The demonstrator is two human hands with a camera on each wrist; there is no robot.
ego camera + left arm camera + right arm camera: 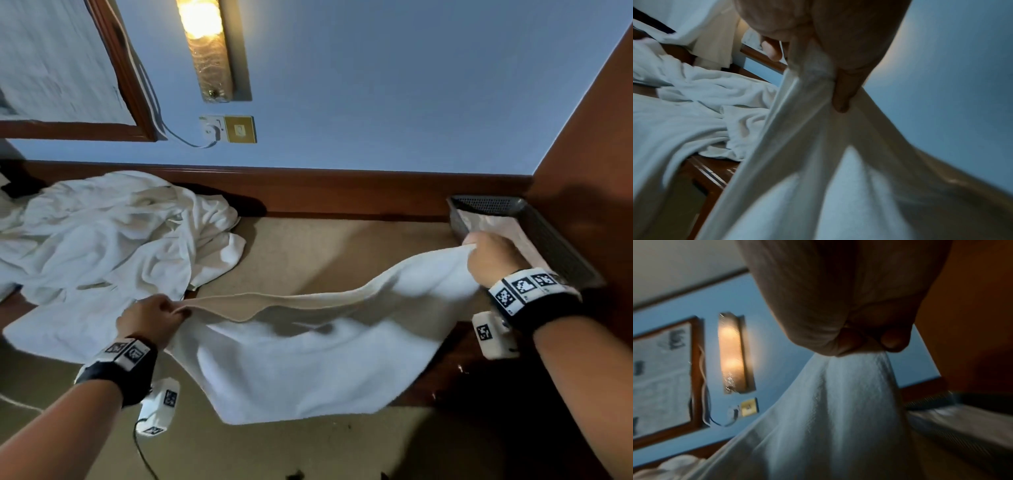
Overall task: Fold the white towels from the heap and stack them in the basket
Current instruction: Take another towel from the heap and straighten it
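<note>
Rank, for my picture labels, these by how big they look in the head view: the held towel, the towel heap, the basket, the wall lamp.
1. Held towel and towel heap: too close to rank; the heap runs off the picture's edge.
2. Basket.
3. Wall lamp, farther from the camera, so its true size is unsure.

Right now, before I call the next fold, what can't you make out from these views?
- Basket contents: head view, the right hand covers part; how many folded towels lie inside is unclear.
- Held towel, far side: head view, its own drape hides it.
- Heap: head view, cut off by the left edge; count unknowable.
- Left hand grip: left wrist view, blurred.
</note>
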